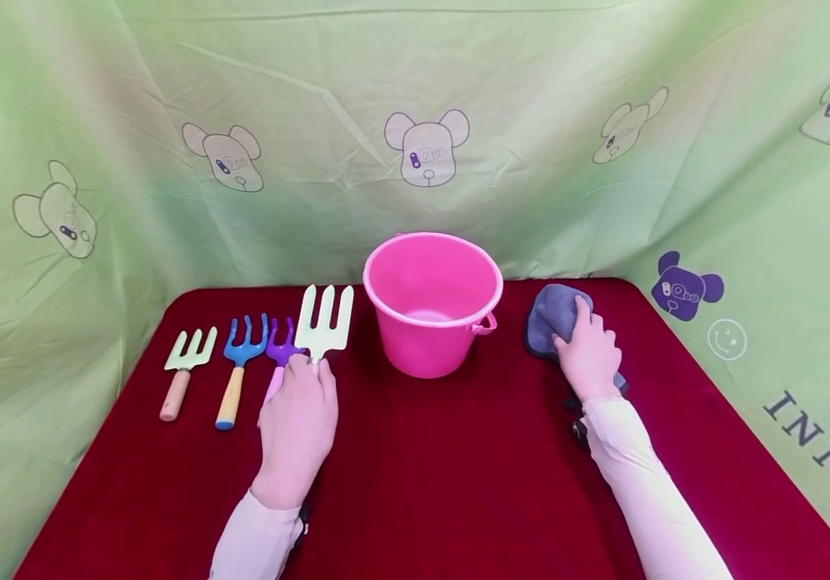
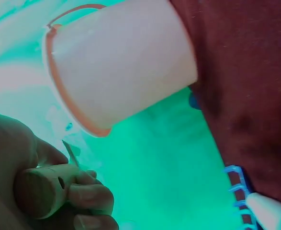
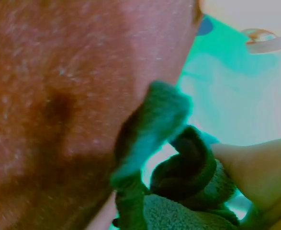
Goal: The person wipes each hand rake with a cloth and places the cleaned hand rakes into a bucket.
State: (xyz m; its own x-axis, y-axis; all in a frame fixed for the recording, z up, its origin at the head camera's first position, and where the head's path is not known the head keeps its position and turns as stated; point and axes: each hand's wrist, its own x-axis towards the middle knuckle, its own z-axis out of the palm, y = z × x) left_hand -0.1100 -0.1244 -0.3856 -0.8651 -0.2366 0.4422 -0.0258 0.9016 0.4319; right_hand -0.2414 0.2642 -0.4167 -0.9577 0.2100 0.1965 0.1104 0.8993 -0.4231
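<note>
My left hand [image 1: 299,431] grips a garden hand fork [image 1: 325,326] with pale, broad tines pointing away from me. Its wooden handle end [image 2: 37,194] shows in the left wrist view, with fingers curled round it. The fork is left of a pink bucket [image 1: 425,350]. Partly hidden behind this hand lies a purple hand fork [image 1: 284,348] with a pink handle. Over on the right side of the table, my right hand [image 1: 591,358] holds a bunched grey cloth [image 1: 553,312]. Folds of that cloth [image 3: 154,127] hang down in the right wrist view.
A blue hand fork [image 1: 246,350] with a wooden handle and a smaller pale hand fork [image 1: 192,350] lie at the left. The bucket stands upright at the back middle of the red-covered table [image 1: 451,475]. Green fabric [image 1: 313,209] with bear prints surrounds the table.
</note>
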